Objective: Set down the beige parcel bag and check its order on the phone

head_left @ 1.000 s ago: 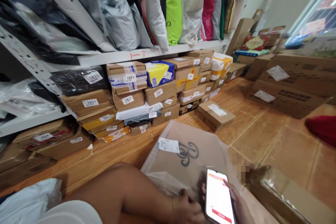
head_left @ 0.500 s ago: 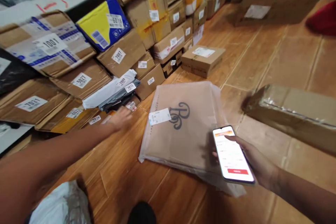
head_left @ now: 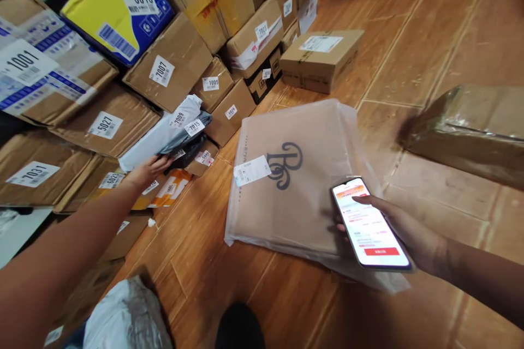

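Left of the parcel [head_left: 295, 196], the left hand [head_left: 148, 172] is at the grey bag [head_left: 175, 143], fingers [head_left: 161, 163] half curled, any grip impossible to tell; over the parcel's near right corner, the right hand [head_left: 409, 232] wraps a phone [head_left: 370, 226]; tugging the bag could topple the carton [head_left: 107, 122] above; a stretching thumb could loosen the phone; the parcel is a box in cloudy plastic [head_left: 347, 120], contents unseen.

Lit phone [head_left: 370, 223], tilted; grey packet [head_left: 182, 138], seemingly plastic, stacked.
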Action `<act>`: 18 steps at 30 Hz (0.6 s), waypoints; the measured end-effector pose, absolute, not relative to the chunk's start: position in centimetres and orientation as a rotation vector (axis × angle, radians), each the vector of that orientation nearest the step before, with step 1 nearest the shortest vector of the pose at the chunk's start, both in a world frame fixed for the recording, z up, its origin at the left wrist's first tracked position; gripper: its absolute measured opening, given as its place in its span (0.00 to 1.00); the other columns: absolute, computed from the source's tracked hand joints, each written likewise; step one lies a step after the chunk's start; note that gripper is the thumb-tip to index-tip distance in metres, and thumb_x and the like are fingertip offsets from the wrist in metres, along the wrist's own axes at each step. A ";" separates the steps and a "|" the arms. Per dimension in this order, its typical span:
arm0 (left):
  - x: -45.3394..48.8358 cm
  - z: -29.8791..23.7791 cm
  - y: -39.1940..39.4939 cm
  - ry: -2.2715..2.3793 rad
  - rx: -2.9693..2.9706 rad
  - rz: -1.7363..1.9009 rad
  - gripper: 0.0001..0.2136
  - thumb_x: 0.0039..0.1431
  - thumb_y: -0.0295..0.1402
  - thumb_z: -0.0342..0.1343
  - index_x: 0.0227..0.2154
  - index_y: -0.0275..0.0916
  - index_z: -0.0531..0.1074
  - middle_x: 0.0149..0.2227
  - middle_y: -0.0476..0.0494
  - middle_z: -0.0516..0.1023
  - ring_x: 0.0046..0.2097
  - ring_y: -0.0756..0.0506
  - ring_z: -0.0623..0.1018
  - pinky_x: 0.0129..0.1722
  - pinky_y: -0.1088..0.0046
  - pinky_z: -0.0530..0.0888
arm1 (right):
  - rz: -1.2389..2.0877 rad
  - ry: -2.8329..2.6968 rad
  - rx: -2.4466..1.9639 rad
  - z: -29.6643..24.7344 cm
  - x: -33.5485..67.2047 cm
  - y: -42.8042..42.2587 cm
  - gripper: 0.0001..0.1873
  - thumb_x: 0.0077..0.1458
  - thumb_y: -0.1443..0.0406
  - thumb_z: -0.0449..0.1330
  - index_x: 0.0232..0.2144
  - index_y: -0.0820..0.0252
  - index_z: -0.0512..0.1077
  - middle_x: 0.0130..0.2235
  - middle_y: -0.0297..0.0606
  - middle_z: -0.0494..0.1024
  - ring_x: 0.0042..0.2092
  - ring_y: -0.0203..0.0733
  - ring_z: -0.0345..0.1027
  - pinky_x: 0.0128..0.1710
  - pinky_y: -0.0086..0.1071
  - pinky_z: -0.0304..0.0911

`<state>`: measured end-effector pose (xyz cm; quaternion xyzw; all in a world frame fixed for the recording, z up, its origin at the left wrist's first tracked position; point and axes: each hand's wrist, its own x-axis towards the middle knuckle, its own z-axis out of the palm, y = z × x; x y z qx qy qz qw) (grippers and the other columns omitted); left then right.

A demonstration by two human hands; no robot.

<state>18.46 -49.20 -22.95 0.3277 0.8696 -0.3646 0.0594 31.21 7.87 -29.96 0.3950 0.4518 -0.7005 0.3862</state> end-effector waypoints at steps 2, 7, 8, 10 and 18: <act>18.2 -23.0 -48.8 2.625 0.978 -1.117 0.25 0.55 0.13 0.34 0.53 0.27 0.66 0.57 0.36 0.69 0.61 0.46 0.62 0.60 0.59 0.60 | -1.762 1.137 1.021 -30.2 31.4 8.0 0.15 0.57 0.60 0.56 0.40 0.68 0.71 0.29 0.49 0.81 0.27 0.46 0.76 0.27 0.36 0.71; 18.3 -23.3 -47.7 2.636 0.894 -1.111 0.26 0.55 0.17 0.38 0.52 0.39 0.69 0.55 0.41 0.71 0.58 0.45 0.65 0.56 0.60 0.63 | -1.778 1.070 0.974 -31.0 31.9 8.3 0.17 0.57 0.60 0.56 0.42 0.70 0.71 0.30 0.49 0.81 0.26 0.46 0.76 0.27 0.36 0.71; 18.4 -23.4 -47.5 2.645 0.868 -1.107 0.26 0.54 0.18 0.40 0.53 0.39 0.69 0.55 0.40 0.71 0.58 0.44 0.65 0.54 0.58 0.63 | -1.791 1.092 0.970 -30.9 31.9 8.3 0.16 0.57 0.61 0.56 0.42 0.71 0.71 0.30 0.50 0.81 0.27 0.46 0.76 0.27 0.36 0.71; 18.7 -23.6 -47.1 2.659 0.824 -1.098 0.26 0.53 0.18 0.41 0.55 0.37 0.67 0.56 0.36 0.70 0.59 0.40 0.64 0.53 0.55 0.64 | -1.818 1.122 0.971 -30.7 31.9 8.2 0.15 0.57 0.63 0.57 0.41 0.72 0.71 0.30 0.52 0.81 0.27 0.46 0.76 0.27 0.36 0.71; 19.4 -23.4 -44.9 2.585 0.698 -1.130 0.27 0.54 0.18 0.40 0.58 0.27 0.61 0.59 0.29 0.66 0.61 0.38 0.62 0.54 0.54 0.62 | -1.888 0.993 1.027 -31.5 31.8 8.3 0.14 0.51 0.64 0.63 0.37 0.72 0.74 0.30 0.58 0.81 0.24 0.50 0.75 0.21 0.36 0.71</act>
